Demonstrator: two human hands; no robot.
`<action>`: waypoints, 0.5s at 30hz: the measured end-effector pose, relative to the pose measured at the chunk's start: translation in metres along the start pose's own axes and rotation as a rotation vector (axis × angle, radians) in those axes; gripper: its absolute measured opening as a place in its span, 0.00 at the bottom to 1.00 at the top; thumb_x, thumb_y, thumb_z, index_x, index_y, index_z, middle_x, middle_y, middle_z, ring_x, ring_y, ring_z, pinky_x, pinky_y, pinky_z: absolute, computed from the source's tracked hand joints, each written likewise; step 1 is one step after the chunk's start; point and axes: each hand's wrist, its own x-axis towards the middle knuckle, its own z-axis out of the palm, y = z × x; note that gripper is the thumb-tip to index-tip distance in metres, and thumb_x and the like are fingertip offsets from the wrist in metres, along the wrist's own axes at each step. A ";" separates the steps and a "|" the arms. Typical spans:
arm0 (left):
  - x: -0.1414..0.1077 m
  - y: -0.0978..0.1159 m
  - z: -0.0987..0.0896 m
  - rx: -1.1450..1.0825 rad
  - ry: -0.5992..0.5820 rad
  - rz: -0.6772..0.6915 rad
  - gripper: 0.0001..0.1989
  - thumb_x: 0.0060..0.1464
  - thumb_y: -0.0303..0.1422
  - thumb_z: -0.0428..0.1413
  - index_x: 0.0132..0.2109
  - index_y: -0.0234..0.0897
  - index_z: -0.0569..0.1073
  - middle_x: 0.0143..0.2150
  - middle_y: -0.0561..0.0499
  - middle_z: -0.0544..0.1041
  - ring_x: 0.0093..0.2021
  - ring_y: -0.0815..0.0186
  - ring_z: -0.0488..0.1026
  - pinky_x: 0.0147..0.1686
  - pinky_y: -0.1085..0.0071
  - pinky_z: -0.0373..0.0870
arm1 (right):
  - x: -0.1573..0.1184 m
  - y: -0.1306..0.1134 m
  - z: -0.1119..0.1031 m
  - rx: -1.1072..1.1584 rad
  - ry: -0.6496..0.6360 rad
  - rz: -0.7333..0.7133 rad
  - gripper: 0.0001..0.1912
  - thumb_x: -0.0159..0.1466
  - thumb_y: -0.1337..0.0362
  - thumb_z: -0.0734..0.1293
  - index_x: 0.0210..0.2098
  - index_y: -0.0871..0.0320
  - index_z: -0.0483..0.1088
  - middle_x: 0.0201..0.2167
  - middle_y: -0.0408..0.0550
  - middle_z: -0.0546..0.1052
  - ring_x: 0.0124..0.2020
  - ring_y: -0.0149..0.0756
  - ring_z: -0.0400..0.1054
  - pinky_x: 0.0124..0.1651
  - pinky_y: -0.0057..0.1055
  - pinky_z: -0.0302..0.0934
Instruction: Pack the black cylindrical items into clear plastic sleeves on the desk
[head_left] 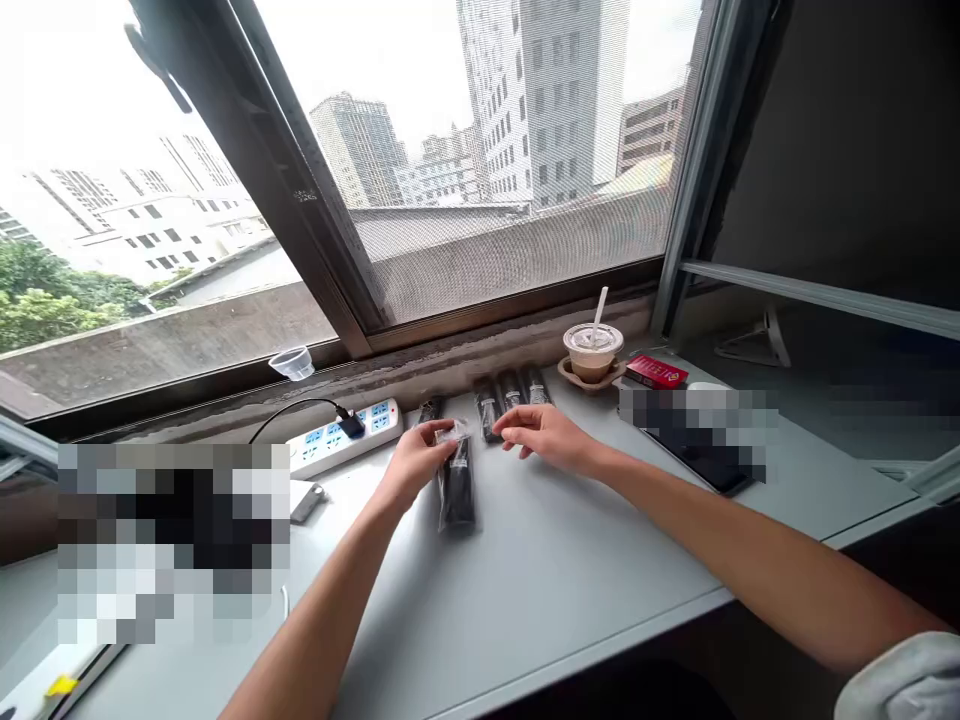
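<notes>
My left hand [420,460] pinches the upper end of a clear plastic pouch [459,485] with a dark item inside. The pouch hangs or rests over the grey desk; which one I cannot tell. To its right, my right hand [551,440] holds nothing I can see, its fingers loosely bent and apart. Just beyond those fingers lie several similar packaged dark items [511,390] in a row against the wall. Another dark packaged item [430,410] is partly hidden behind my left hand.
A white power strip [345,438] with a black plug lies back left. A lidded drink cup [592,350] with a straw stands in a cardboard holder, beside a red box [656,372]. Right of my arm is a dark tablet-like device [712,465], partly blurred. A clear plastic cup [292,364] sits on the sill.
</notes>
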 end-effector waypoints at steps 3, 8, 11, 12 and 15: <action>0.031 0.002 0.010 0.082 0.088 0.020 0.29 0.44 0.33 0.67 0.55 0.29 0.79 0.38 0.46 0.81 0.33 0.64 0.75 0.35 0.70 0.69 | -0.001 0.001 0.001 -0.028 -0.022 -0.014 0.10 0.64 0.60 0.71 0.43 0.57 0.79 0.38 0.50 0.81 0.42 0.39 0.75 0.35 0.28 0.68; 0.076 0.008 0.035 0.216 0.225 0.057 0.26 0.50 0.27 0.60 0.57 0.27 0.78 0.46 0.40 0.83 0.42 0.58 0.80 0.45 0.66 0.73 | -0.003 -0.004 0.003 -0.060 -0.030 0.003 0.10 0.64 0.61 0.70 0.43 0.58 0.78 0.36 0.48 0.80 0.40 0.37 0.73 0.34 0.28 0.65; 0.089 0.009 0.049 0.325 0.286 0.110 0.23 0.53 0.25 0.56 0.56 0.27 0.79 0.51 0.37 0.82 0.52 0.54 0.79 0.54 0.64 0.71 | -0.002 -0.003 0.003 -0.071 -0.045 -0.015 0.10 0.64 0.61 0.69 0.43 0.58 0.78 0.37 0.48 0.79 0.38 0.36 0.72 0.34 0.28 0.64; 0.090 0.009 0.052 0.367 0.304 0.133 0.22 0.54 0.24 0.54 0.55 0.27 0.80 0.53 0.36 0.81 0.56 0.53 0.77 0.57 0.63 0.69 | -0.002 -0.002 0.002 -0.081 -0.050 -0.036 0.10 0.65 0.61 0.69 0.43 0.58 0.78 0.37 0.48 0.79 0.38 0.36 0.72 0.35 0.28 0.64; 0.090 0.008 0.059 0.496 0.344 0.198 0.20 0.57 0.25 0.50 0.52 0.26 0.81 0.55 0.33 0.79 0.62 0.51 0.72 0.63 0.62 0.64 | -0.001 0.000 0.002 -0.119 -0.058 -0.087 0.11 0.65 0.61 0.69 0.44 0.58 0.79 0.38 0.48 0.80 0.39 0.36 0.72 0.37 0.29 0.65</action>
